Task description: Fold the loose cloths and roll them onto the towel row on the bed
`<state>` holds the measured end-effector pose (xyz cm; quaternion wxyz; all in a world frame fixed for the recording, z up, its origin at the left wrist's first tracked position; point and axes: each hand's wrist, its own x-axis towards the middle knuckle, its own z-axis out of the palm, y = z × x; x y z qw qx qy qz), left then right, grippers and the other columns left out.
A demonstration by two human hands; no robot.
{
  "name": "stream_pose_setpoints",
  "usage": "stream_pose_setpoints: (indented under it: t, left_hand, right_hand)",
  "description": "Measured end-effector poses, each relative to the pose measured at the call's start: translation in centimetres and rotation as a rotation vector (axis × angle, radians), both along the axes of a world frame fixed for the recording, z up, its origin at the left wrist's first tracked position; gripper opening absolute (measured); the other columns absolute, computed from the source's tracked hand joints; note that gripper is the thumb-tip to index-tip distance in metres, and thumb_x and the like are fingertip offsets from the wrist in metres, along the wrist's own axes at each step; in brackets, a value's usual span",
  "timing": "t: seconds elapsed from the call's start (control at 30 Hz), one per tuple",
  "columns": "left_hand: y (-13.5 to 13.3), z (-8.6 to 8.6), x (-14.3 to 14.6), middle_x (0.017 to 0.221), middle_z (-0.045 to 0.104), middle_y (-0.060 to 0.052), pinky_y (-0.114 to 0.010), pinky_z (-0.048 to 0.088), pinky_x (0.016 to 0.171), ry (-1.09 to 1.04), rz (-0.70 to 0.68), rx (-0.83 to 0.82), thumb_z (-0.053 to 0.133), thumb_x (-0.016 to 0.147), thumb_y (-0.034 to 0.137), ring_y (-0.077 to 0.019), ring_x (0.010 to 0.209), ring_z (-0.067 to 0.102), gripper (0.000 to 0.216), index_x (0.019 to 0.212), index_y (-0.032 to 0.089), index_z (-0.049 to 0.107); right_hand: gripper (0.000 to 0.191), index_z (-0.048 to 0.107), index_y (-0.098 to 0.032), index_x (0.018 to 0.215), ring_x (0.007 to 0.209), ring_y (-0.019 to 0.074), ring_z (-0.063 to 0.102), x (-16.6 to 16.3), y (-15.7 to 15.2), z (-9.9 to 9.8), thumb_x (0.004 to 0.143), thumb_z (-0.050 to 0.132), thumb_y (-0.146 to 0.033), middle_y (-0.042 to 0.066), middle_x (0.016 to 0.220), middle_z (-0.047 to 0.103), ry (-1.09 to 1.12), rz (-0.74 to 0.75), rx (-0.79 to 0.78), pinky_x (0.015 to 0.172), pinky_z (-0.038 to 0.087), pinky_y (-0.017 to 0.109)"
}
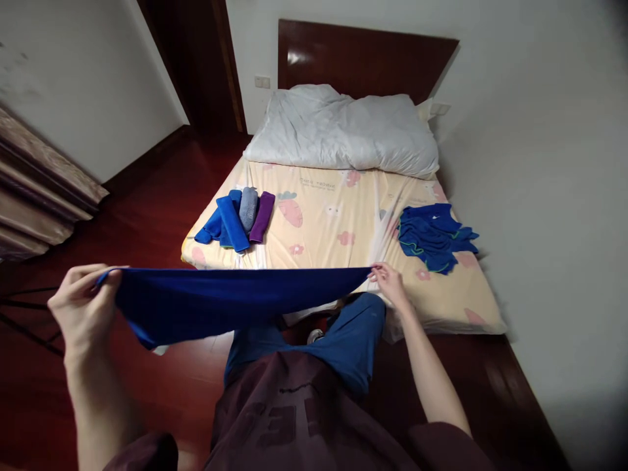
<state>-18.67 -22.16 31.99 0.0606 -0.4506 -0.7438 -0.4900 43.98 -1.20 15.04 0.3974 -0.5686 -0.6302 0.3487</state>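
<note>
A blue cloth (216,297) is stretched between my two hands in front of my lap, its upper edge taut and its lower edge hanging. My left hand (91,301) pinches one end at the far left. The other end is pinched by the fingertips of my right hand (386,281), close to the bed's front edge. Beyond the cloth, on the left of the bed, lie several rolled cloths: a bright blue roll (232,224), a grey roll (248,208) and a purple roll (262,217). A crumpled blue garment (432,232) with green trim lies on the right.
The bed (324,242) has a pale yellow patterned sheet. A folded white quilt (343,131) lies against the dark wooden headboard (363,59). Curtains (39,190) hang at the left, and black stand legs (29,320) reach across the floor by my left hand.
</note>
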Motion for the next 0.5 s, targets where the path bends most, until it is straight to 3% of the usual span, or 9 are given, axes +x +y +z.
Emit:
stream_pose_setpoints:
  t: [0.07, 0.23, 0.37, 0.5]
  left_hand:
    - [2.8, 0.3, 0.7, 0.098, 0.074, -0.004, -0.035, 0.057, 0.074, -0.017, -0.100, 0.042, 0.076, 0.078, 0.049, -0.0233, 0.086, 0.070, 0.031, 0.099, 0.027, 0.081]
    - [11.2, 0.0, 2.8, 0.087, 0.077, -0.004, -0.024, 0.051, 0.063, 0.012, -0.262, 0.041, 0.078, 0.079, 0.045, -0.0136, 0.069, 0.064, 0.032, 0.100, 0.020, 0.082]
    - [17.0, 0.2, 5.4, 0.069, 0.074, -0.004, -0.022, 0.052, 0.055, -0.099, -0.313, 0.054, 0.078, 0.078, 0.043, -0.0140, 0.059, 0.066, 0.036, 0.100, 0.015, 0.082]
    - [20.5, 0.4, 7.7, 0.076, 0.077, -0.008, -0.029, 0.061, 0.057, -0.245, -0.403, 0.066, 0.079, 0.076, 0.046, -0.0203, 0.066, 0.073, 0.044, 0.100, 0.010, 0.081]
  right_hand:
    - [0.044, 0.068, -0.020, 0.097, 0.067, 0.0232, 0.073, 2.4, 1.3, 2.5, 0.087, 0.063, -0.062, 0.007, 0.077, 0.072, -0.030, -0.127, 0.148, 0.066, 0.063, 0.037]
    - [0.035, 0.075, -0.018, 0.099, 0.073, 0.0234, 0.075, 8.3, 2.8, 8.0, 0.089, 0.064, -0.049, 0.010, 0.089, 0.076, -0.222, -0.322, 0.418, 0.075, 0.065, 0.039]
    - [0.031, 0.076, -0.017, 0.097, 0.071, 0.0229, 0.075, 12.0, 2.2, 10.3, 0.087, 0.067, -0.046, 0.008, 0.085, 0.076, -0.260, -0.499, 0.521, 0.076, 0.065, 0.039]
    - [0.023, 0.075, -0.017, 0.097, 0.076, 0.0224, 0.075, 14.2, 0.2, 11.4, 0.089, 0.065, -0.036, 0.010, 0.092, 0.076, -0.301, -0.553, 0.560, 0.078, 0.064, 0.037]
